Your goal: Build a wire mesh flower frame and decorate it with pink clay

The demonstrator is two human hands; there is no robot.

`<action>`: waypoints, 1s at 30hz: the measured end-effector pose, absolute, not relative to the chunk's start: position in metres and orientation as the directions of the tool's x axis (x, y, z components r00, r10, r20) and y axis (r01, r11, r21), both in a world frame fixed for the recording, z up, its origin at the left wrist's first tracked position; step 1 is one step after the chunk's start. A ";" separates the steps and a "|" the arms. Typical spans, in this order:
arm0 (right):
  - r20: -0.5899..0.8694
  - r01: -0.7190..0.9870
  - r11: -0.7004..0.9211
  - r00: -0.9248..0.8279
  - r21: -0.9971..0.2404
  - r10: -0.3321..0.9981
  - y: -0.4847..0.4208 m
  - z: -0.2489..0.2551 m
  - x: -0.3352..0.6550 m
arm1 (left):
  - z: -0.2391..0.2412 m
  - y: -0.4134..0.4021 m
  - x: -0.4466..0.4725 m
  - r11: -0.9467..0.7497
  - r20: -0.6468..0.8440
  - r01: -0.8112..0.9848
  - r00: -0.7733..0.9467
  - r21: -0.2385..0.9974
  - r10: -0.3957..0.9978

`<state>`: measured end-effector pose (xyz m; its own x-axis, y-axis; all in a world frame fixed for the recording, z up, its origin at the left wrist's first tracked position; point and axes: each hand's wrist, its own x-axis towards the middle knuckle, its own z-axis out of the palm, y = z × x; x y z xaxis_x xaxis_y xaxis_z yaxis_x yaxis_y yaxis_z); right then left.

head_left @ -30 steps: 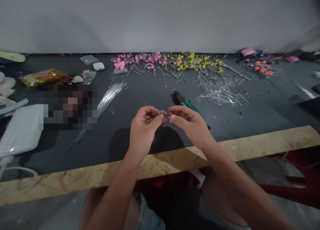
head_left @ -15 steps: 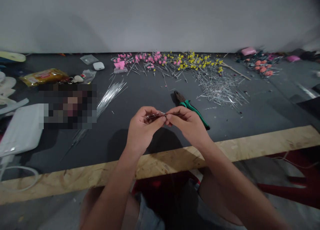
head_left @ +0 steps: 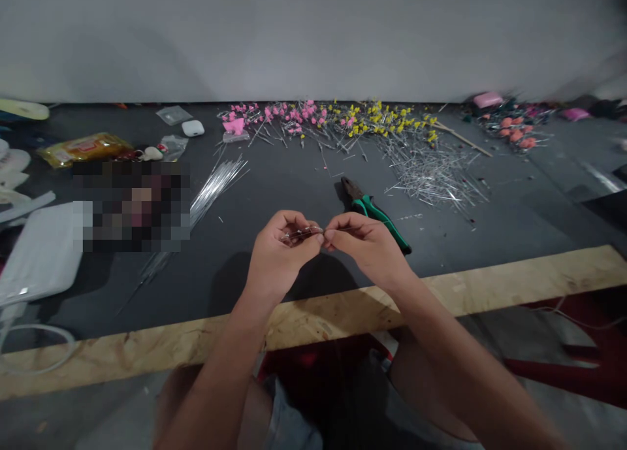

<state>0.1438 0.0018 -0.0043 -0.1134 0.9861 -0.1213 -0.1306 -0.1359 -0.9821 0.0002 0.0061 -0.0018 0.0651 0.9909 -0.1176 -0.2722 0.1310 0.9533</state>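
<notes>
Wire (head_left: 307, 230), apparently several strands, is pinched where both hands (head_left: 275, 254) meet.

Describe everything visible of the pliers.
The pliers have a dark metal-looking head and green-and-black grips. They lie slanting on the dark tabletop, head at the far left end, grips running nearer and right. The right hand partly hides the grips; contact and jaw closure are unclear.
</notes>
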 end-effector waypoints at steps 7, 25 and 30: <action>-0.103 -0.121 -0.117 -0.116 -0.986 0.988 -0.001 -0.004 0.142 | -0.001 0.006 -0.005 0.151 -0.134 -0.242 0.083 0.959 0.987; -0.104 -0.278 -0.100 0.000 -0.955 0.995 0.010 -0.012 0.139 | -0.003 0.010 -0.030 0.188 -0.183 -0.234 0.044 0.954 0.982; -0.081 -0.273 -0.073 0.018 -0.959 0.997 0.011 -0.011 0.138 | -0.002 0.010 -0.032 0.185 -0.178 -0.229 0.053 0.956 0.983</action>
<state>0.1380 0.0109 -0.0114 0.0175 0.9966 -0.0809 -0.2733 -0.0730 -0.9591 -0.0319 0.0102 -0.0025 0.0535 0.9826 -0.1776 -0.2290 0.1852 0.9556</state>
